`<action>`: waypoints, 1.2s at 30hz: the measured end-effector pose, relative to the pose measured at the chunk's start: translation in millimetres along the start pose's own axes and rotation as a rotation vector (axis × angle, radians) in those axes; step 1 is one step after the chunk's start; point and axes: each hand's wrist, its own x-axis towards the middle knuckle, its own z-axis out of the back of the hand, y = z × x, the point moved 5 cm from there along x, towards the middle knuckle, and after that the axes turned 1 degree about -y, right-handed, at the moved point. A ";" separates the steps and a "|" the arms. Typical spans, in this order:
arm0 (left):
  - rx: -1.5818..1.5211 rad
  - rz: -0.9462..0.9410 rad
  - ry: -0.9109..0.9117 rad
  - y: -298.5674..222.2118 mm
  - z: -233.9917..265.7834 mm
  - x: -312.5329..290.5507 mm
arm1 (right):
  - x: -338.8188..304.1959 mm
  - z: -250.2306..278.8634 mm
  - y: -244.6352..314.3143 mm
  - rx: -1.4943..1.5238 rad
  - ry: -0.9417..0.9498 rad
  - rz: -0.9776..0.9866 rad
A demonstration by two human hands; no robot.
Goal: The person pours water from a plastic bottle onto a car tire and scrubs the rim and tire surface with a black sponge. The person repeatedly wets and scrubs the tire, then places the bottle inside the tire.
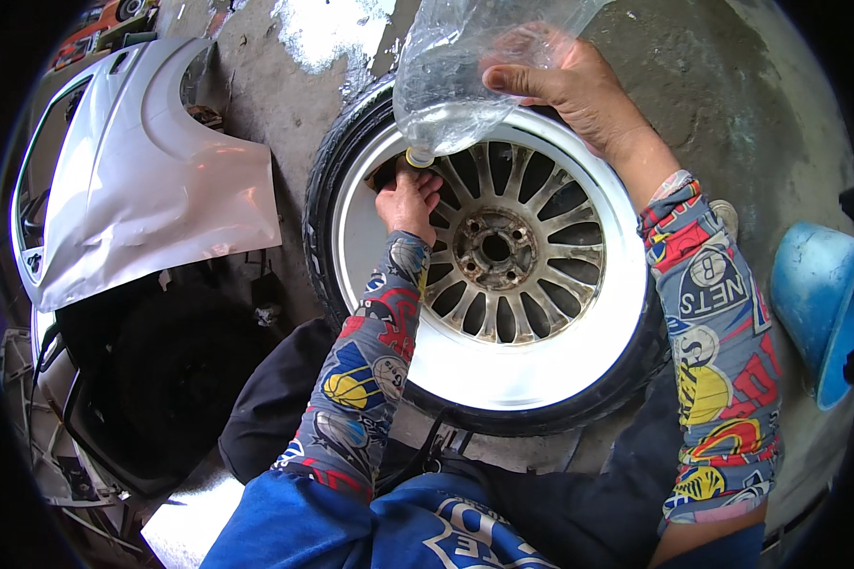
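Note:
A large clear plastic bottle (446, 100) is tipped neck-down over the upper left of the wheel, a yellowish ring at its mouth. My right hand (569, 85) grips its body from the right side. Right below the mouth, my left hand (411, 201) is closed, and something dark shows by its fingers; I cannot make out what it is. Between my legs the wheel lies flat, with a black tire (324, 223) around a silver rim (493, 379). Its thin spokes and hub (496, 248) are stained brown. Whether liquid is running out cannot be seen.
At the left stands a dented silver car panel (161, 180) with a door behind it. Below it, a dark wheel-shaped thing (171, 379) sits in shadow. A blue plastic container (811, 303) lies at the right. Wet patches mark the concrete floor (731, 85).

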 end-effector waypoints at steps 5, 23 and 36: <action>-0.387 0.157 0.294 -4.4 -2.8 4.4 | 0.4 -2.8 0.5 -0.006 0.023 0.033; -0.739 0.247 0.282 -57.5 -13.5 -20.4 | 5.7 4.2 -7.7 0.379 0.048 -0.102; 0.167 -0.576 0.188 -84.2 -36.0 -67.5 | -19.2 17.0 140.5 -0.094 0.102 0.303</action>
